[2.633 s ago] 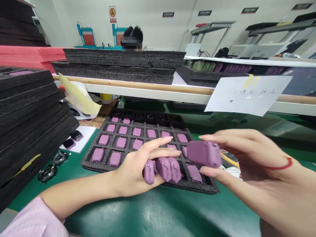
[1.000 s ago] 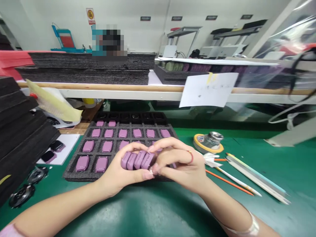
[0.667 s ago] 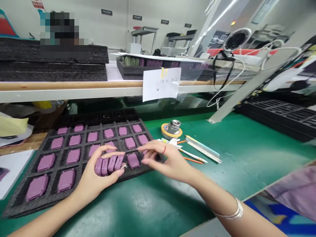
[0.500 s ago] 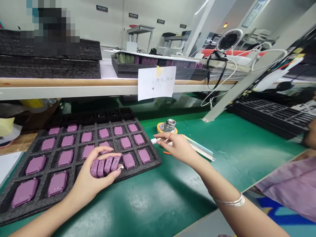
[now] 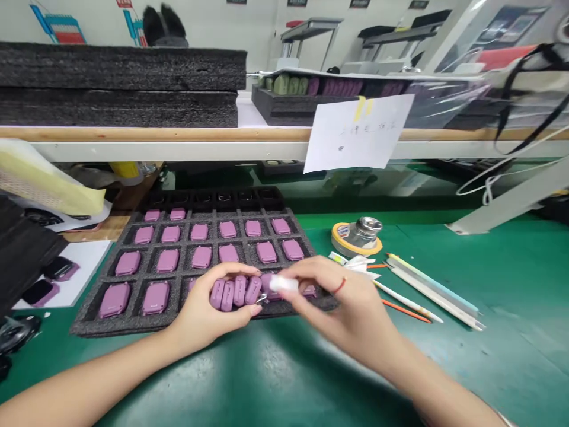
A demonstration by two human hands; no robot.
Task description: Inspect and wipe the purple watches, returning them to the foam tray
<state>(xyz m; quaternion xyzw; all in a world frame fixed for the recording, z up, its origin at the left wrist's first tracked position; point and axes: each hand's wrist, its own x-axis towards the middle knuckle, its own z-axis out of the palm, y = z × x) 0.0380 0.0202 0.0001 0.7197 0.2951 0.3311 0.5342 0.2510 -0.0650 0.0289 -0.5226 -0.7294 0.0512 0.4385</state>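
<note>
Left hand (image 5: 208, 303): clasps four mauve cases (image 5: 235, 292) in a row
Right hand (image 5: 342, 299): pinches a blurred white piece (image 5: 283, 283) just beside them
Below: both hands over the front edge of a black foam tray (image 5: 133, 326)
Open room: green table (image 5: 267, 379) in front

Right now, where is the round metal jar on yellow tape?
Head view: the jar stands on the green mat, right of the black foam tray, beyond the right hand.

The left hand (image 5: 208, 302) holds four purple cases (image 5: 235, 292); the foam tray (image 5: 133, 325) shows sixteen more, with a few others half hidden behind the right hand (image 5: 342, 302). Right of the tray lie one tape roll (image 5: 338, 236), one metal jar (image 5: 365, 231) and four thin sticks (image 5: 431, 296).
</note>
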